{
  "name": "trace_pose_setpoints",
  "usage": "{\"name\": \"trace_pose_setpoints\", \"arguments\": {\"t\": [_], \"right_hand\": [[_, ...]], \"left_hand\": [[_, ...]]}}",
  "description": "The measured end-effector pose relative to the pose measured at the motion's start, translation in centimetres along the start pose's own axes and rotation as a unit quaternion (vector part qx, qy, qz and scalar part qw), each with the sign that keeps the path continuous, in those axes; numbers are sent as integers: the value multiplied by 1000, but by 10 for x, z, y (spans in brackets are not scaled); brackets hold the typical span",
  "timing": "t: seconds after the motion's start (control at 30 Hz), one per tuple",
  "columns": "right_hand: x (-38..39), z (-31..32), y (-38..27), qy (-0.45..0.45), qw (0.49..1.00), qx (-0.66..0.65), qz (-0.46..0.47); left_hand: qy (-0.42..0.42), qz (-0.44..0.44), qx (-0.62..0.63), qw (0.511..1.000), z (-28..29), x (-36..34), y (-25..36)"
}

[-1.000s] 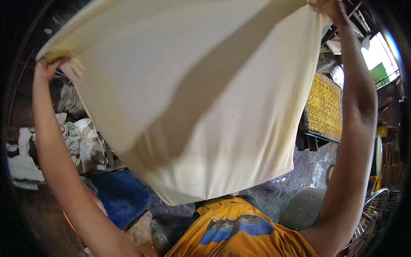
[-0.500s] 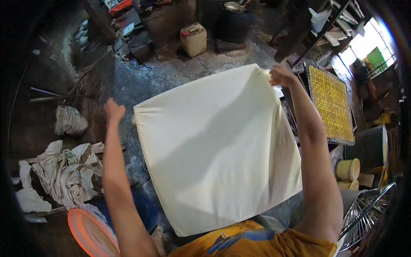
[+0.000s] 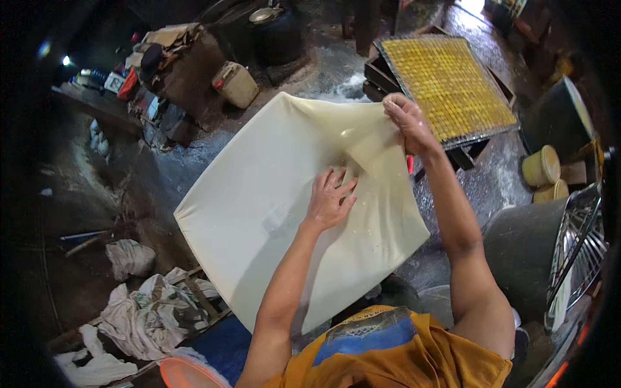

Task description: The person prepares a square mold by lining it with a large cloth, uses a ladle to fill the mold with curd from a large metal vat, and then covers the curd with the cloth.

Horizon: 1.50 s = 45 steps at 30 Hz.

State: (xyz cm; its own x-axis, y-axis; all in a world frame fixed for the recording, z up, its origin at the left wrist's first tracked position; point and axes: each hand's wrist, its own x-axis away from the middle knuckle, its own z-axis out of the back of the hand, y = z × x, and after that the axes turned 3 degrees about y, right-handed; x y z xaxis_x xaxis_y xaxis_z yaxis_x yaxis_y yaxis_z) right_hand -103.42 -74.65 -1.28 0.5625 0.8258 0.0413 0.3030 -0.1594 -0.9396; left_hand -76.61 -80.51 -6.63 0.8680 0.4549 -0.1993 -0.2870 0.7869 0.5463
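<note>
We see a large cream cloth sheet (image 3: pixel 259 213) spread out in mid-air in front of us, filling the middle of the view above the wet dark floor (image 3: pixel 168 174). Its far corner points toward twelve o'clock and its near edge hangs just above our orange shirt (image 3: pixel 414 362) at six o'clock.

At one o'clock from the sheet's middle stands a tray of yellow pieces (image 3: pixel 446 84) on a dark frame, well apart from the cloth. At seven o'clock a heap of white rags (image 3: pixel 149 310) lies on the floor. A pale jerrycan (image 3: pixel 236 84) sits at eleven o'clock, and two round yellow tubs (image 3: pixel 543 171) at three o'clock.

Our right hand (image 3: pixel 407 123) pinches the sheet's upper right edge, fingers closed on the fabric, which puckers into folds below the grip. Our left hand (image 3: pixel 330 197) lies flat on the cloth at about seven o'clock from the right one, fingers spread wide, pressing the surface rather than gripping it.
</note>
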Motion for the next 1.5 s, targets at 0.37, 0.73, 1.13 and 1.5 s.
{"name": "trace_pose_setpoints", "arguments": {"t": [0.37,0.73,1.13,1.5], "right_hand": [[231,148,76,-140,910,383,78],[273,145,-6,91,842,513,141],[324,-134,18,-65,874,454,161],[266,-424,174,-83,788,561,239]], "left_hand": [[15,50,13,999,-21,30,83],[-144,-42,-19,989,-51,53,109],[405,402,56,819,185,306,-112],[519,428,53,738,160,353,-165]]}}
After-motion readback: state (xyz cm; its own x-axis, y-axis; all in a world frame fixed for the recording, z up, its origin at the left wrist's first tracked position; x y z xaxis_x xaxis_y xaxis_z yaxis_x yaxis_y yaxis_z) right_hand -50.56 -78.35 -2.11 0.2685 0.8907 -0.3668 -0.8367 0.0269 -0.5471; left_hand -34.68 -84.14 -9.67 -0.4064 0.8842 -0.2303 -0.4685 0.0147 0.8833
